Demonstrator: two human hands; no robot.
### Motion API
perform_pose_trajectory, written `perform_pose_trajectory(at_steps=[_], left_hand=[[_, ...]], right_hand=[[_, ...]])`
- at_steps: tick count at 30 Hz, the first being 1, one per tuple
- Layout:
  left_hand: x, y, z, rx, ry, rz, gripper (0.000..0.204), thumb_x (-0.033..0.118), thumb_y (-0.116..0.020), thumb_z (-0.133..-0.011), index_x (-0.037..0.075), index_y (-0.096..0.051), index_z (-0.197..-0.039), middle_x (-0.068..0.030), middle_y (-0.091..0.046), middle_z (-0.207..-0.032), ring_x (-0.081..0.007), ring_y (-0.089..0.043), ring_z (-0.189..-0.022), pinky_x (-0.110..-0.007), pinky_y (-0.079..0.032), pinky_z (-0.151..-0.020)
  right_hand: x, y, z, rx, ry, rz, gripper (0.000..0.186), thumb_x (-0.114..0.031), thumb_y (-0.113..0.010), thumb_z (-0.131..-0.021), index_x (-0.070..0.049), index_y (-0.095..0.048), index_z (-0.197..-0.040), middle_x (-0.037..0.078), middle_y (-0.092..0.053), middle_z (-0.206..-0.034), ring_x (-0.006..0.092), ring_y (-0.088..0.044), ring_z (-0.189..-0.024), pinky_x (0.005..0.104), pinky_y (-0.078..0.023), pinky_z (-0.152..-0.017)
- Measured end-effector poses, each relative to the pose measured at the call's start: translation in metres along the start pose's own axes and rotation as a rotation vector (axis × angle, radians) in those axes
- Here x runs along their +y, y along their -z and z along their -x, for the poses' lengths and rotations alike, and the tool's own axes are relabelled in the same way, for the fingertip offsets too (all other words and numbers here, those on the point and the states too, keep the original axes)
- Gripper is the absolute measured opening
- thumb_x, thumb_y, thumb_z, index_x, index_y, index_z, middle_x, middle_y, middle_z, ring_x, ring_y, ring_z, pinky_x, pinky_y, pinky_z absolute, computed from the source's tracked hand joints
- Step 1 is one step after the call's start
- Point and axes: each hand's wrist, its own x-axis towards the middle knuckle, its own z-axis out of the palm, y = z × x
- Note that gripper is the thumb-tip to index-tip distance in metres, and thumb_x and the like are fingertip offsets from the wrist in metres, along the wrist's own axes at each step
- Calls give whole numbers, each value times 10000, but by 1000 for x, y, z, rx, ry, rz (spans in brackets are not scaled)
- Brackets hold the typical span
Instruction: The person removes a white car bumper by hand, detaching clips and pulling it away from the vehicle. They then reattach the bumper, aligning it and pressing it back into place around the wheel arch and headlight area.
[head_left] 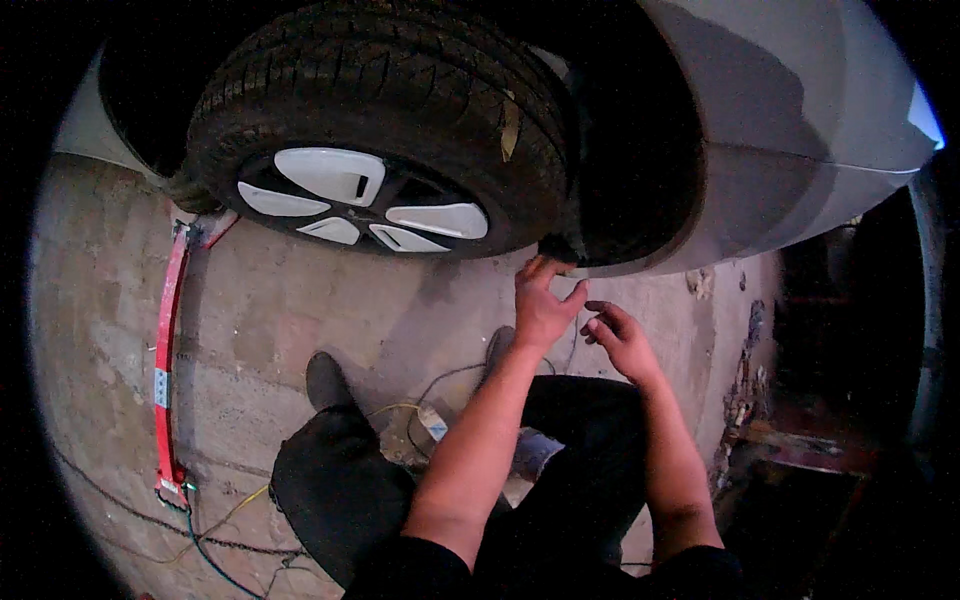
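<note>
My left hand (543, 308) reaches up to the lower front edge of the wheel arch (640, 262), just right of the tyre. Its thumb stands apart, and its fingertips touch the dark lining, where they are partly hidden. Below the bumper (790, 215), close beside it, hangs my right hand (622, 345), fingers loosely bent and thumb apart, with nothing visible in it. The car's wheel (380, 130) has a dark tyre and a rim with pale inserts. A leaf-like scrap (510, 126) sticks to the tread.
A long red jack handle (168, 330) lies along the floor at the left. A dark hose (215, 562) and yellow cable (235, 515) run near its end. Between my legs lies a small white box (432, 423) with cables. Dark clutter (815, 450) stands at the right.
</note>
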Motion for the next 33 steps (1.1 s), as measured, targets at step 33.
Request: perform_pose_trajectory(at_steps=[33], left_hand=[[-47, 3, 17, 137, 186, 226, 352, 18, -477, -882, 2, -691, -1160, -185, -682, -1183, -339, -619, -1152, -390, -459, -1016]], right_hand=[[-23, 0, 21, -173, -107, 731, 562, -356, -666, -938, -1, -562, -1360, 223, -707, -819, 403, -700, -823, 460, -544, -762]])
